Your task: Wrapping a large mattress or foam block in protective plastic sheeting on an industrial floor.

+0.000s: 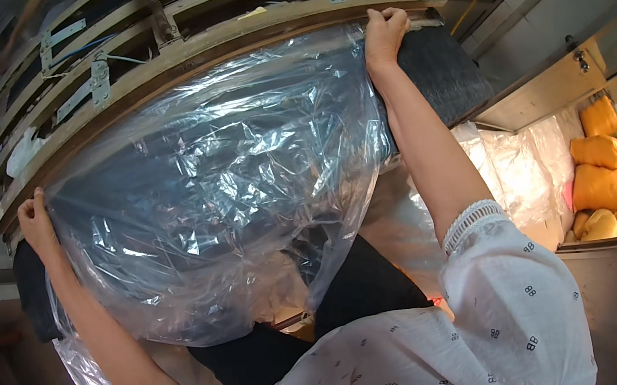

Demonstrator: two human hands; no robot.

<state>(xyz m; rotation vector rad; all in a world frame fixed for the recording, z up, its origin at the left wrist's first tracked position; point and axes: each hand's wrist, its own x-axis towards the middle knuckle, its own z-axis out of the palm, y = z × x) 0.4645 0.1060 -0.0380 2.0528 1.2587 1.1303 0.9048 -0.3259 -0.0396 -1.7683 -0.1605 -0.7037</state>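
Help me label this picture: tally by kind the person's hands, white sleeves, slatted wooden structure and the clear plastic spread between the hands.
Left hand and right hand: 2
White sleeves: 2
Slatted wooden structure: 1
Clear plastic between the hands: 1
Total: 6

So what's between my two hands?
The head view shows a clear plastic sheet spanning from left hand to right hand, along a wooden rail.
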